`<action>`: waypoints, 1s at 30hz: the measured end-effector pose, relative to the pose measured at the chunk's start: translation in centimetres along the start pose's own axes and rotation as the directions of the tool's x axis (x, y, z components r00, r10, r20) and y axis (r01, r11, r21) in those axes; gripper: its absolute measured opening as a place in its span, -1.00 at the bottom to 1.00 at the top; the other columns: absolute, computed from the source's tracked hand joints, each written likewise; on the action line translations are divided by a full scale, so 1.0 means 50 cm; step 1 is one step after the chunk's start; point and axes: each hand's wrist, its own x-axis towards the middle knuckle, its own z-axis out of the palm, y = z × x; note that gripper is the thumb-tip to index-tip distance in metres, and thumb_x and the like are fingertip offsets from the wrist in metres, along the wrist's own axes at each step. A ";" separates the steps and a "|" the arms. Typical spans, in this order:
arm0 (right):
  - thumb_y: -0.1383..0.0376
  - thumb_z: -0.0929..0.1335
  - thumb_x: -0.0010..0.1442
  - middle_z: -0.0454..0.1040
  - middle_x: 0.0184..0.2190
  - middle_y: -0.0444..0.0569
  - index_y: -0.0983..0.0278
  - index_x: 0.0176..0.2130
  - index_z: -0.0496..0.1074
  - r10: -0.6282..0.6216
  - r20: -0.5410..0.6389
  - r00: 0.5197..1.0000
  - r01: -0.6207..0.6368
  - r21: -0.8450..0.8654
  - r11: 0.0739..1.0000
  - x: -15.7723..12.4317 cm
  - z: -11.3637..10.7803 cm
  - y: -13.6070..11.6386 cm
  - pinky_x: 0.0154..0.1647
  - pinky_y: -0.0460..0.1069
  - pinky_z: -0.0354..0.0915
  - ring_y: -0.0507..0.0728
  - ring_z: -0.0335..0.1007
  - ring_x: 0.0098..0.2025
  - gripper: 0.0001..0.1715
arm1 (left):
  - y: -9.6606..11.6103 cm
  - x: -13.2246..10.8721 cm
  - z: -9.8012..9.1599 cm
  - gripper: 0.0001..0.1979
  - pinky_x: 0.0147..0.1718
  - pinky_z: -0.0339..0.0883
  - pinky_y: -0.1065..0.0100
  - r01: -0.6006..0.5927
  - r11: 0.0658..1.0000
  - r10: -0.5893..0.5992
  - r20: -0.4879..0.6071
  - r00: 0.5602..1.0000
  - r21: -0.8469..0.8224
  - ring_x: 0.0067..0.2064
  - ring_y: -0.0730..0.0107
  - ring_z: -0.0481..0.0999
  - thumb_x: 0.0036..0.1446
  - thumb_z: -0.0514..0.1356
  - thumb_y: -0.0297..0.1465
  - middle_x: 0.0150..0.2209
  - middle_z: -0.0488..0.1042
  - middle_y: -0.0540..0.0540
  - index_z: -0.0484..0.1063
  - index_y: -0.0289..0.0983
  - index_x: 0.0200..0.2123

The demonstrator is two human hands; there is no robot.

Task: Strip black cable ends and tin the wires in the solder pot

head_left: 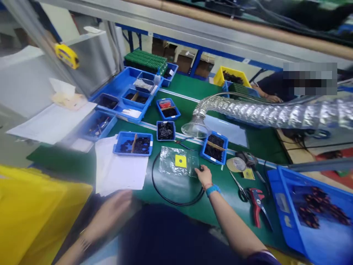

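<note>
My right hand (204, 176), with a blue wristband, pinches the near corner of a clear plastic bag (176, 161) that has a yellow label on it. The bag lies on the green bench mat (190, 198), inside a loop of black cable (165, 191). The cable's loop runs close under my right wrist. My left hand (110, 215) is motion-blurred above the bench's near edge, fingers apart, holding nothing I can see. It is nearest to a stack of white paper sheets (121, 169).
Small blue bins of black parts (140, 143) stand beyond the bag. To the right lie scissors (239, 187), a red wire stripper (256, 206) and a tape roll (236, 164). A large blue tray (292, 206) sits at right, a yellow bin (33, 213) near left. A silver duct (275, 114) crosses overhead. A co-worker's hand (273, 98) is beyond.
</note>
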 end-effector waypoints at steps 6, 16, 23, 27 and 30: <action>0.22 0.25 0.15 0.39 -0.26 -0.04 0.33 -0.21 0.34 0.181 0.087 0.980 -0.192 0.146 0.971 0.042 0.027 -0.019 -0.23 0.05 0.29 0.05 0.34 -0.26 -0.75 | 0.021 0.272 0.213 -0.57 -0.03 0.16 0.31 0.016 1.000 -0.016 0.010 1.000 -0.008 0.07 0.20 0.24 -0.11 0.22 -0.49 0.06 0.25 -0.30 0.30 -0.35 -0.09; 0.25 0.24 0.17 0.33 -0.18 -0.01 0.33 -0.11 0.26 0.231 0.187 0.955 -0.297 0.540 0.788 0.028 0.001 -0.028 -0.31 0.01 0.33 0.05 0.33 -0.27 -0.71 | 0.047 0.348 0.272 -0.74 -0.25 0.31 0.25 0.153 0.987 -0.153 -0.016 0.988 0.045 -0.25 0.37 0.43 0.05 0.13 -0.42 -0.23 0.42 -0.12 0.30 -0.37 -0.16; 0.09 0.21 0.15 0.43 -0.44 -0.09 0.36 -0.27 0.37 0.022 0.432 0.902 -0.319 0.629 0.709 0.018 -0.017 -0.078 -0.56 -0.12 0.22 -0.05 0.27 -0.56 -0.61 | 0.044 0.364 0.289 -0.79 -0.35 0.31 0.34 0.093 0.994 -0.096 0.052 0.994 0.056 -0.32 0.44 0.41 0.03 0.15 -0.41 -0.29 0.42 -0.09 0.35 -0.37 -0.23; 0.11 0.36 -0.05 0.49 -0.41 -0.07 0.31 -0.46 0.46 -0.132 0.458 0.879 -0.225 0.643 0.733 -0.006 -0.016 -0.111 -0.34 -0.07 0.25 0.07 0.36 -0.36 -0.71 | 0.055 0.354 0.298 -0.67 -0.26 0.28 0.37 -0.030 0.999 0.026 0.132 0.991 0.029 -0.13 0.32 0.39 -0.02 0.17 -0.28 -0.12 0.40 -0.16 0.37 -0.31 -0.18; 0.15 0.35 -0.02 0.48 -0.28 -0.07 0.27 -0.45 0.45 -0.091 0.394 0.914 -0.199 0.634 0.747 -0.008 -0.015 -0.106 -0.12 -0.03 0.18 0.13 0.31 -0.16 -0.78 | 0.067 0.341 0.316 -0.68 -0.14 0.24 0.36 -0.109 0.994 0.098 0.251 0.963 0.030 0.01 0.26 0.30 -0.06 0.18 -0.21 -0.01 0.34 -0.12 0.43 -0.22 -0.21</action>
